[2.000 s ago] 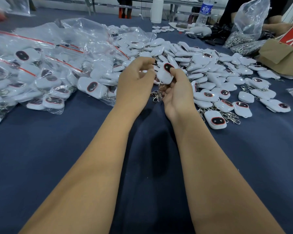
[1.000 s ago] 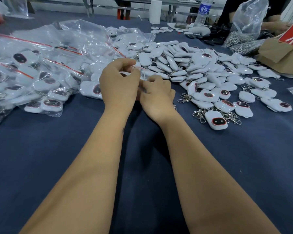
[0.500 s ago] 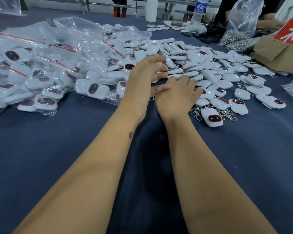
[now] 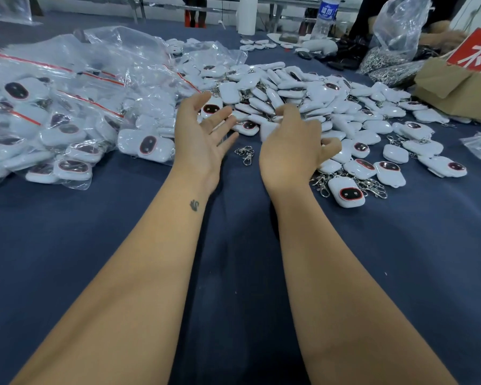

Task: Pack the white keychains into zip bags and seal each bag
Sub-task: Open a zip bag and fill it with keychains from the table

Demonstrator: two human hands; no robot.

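Over navy cloth [image 4: 67,245] — left hand [image 4: 203,143] spread, right hand [image 4: 289,151] loosely curled, empty — glossy rounded keychains [image 4: 303,98] beyond.

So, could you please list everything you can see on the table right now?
loose keychains: many, white, heaped centre-right
filled zip bags: several, clear with red strips, left
loose metal clasp: one, silver, between the hands
cardboard box: one, brown, far right
water bottle: one, clear, far edge
table cover: one, dark blue
left hand: open, palm up, empty
right hand: fingers loosely curled at the heap's edge
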